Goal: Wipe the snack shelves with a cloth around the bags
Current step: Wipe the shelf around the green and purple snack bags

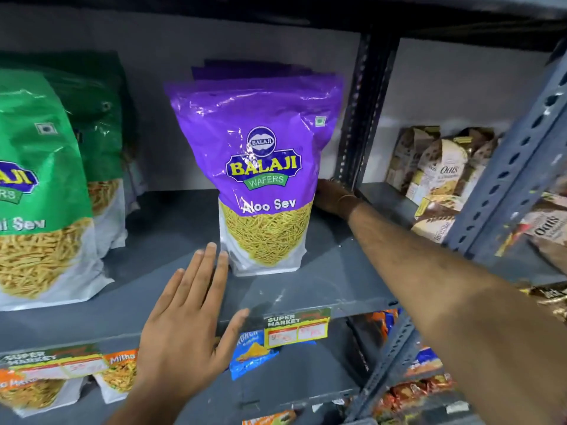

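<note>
Purple glossy Aloo Sev bag (260, 167) may topple: right hand (333, 197), grip hidden, reaches behind it; left hand (187, 314) is spread flat.

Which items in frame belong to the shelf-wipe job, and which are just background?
Job:
- grey shelf
- purple Aloo Sev bag
- green sev bags
- left hand, flat on the shelf
- right hand, reaching behind the purple bag
- no cloth visible

Background:
- oats packs
- price labels
- lower-shelf snack packets
</note>
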The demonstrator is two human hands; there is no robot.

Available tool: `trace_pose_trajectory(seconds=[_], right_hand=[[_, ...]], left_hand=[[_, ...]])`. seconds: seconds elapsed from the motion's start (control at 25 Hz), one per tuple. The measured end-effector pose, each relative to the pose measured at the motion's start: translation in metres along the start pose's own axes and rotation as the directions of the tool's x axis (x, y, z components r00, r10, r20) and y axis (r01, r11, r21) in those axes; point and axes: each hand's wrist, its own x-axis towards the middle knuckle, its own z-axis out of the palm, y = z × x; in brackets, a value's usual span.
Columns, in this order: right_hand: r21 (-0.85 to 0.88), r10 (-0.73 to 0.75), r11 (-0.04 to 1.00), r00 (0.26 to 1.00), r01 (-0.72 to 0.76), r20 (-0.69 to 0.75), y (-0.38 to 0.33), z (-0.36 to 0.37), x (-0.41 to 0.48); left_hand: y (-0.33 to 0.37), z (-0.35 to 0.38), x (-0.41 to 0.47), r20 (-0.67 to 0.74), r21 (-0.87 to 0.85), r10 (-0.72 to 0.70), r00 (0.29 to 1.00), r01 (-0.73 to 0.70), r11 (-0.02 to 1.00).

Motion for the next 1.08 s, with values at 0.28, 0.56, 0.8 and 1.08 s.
trace_pose_trajectory(seconds=[0.28, 0.56, 0.8, 1.08], right_hand=[[-0.080, -0.027, 0.997, 0.999, 0.023, -0.043, -0.034, -0.013, -0.054], [0.070, 0.013, 0.997, 0.999, -0.016, 0.040, -0.032, -0.001, -0.182], [0.143, 0.059, 0.989, 0.964, -0.022, -0.259, -0.027, -0.005, -0.194], [0.067, 0.059, 0.997, 0.988, -0.050, -0.141, -0.032, 0.013, -0.216]], left_hand=[[0.000, -0.002, -0.002, -0.022, -0.043, 0.021, 1.000, -0.021, 0.999], [0.001, 0.000, -0.002, -0.014, -0.042, 0.010, 1.000, -0.010, 0.999], [-0.001, 0.000, -0.002, -0.027, -0.055, 0.028, 0.999, -0.029, 0.998], [0.000, 0.000, -0.003, -0.030, -0.056, 0.018, 0.999, -0.020, 0.998]])
